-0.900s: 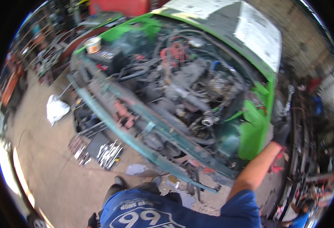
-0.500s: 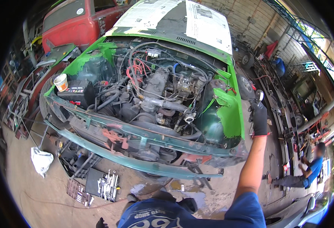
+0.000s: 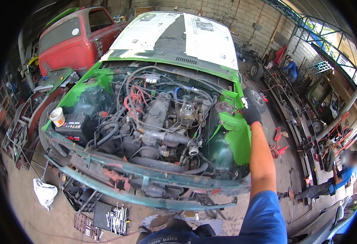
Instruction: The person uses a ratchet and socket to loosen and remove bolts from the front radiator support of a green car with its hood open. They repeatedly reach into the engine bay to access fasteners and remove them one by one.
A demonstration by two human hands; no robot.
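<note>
My right hand (image 3: 252, 115), in a black glove with a red cuff, reaches over the right edge of the green fender (image 3: 240, 136). Its fingers are closed round a small thing with a bright silver-white end (image 3: 244, 102), blurred here; I cannot tell its kind. Below that fender edge lies the open engine bay, with a dirty engine (image 3: 157, 113), red ignition leads (image 3: 137, 95), hoses and a thermostat-like metal fitting (image 3: 192, 149). A black car battery (image 3: 76, 129) sits at the bay's left, with a white tub (image 3: 57, 117) on it. My left hand is out of view.
Before the bumper (image 3: 146, 198), a tray of spanners (image 3: 117, 219) and a socket set (image 3: 87, 227) lie on the floor. A white bag (image 3: 45, 193) is at the left. A person in blue (image 3: 341, 179) works at the right beside a long chassis frame (image 3: 294, 134). A wheel (image 3: 255, 99) stands beyond the fender.
My right hand has moved left and a little down, from right of the car to the fender edge, still holding the thing. My left glove has dropped out of view at the bottom.
</note>
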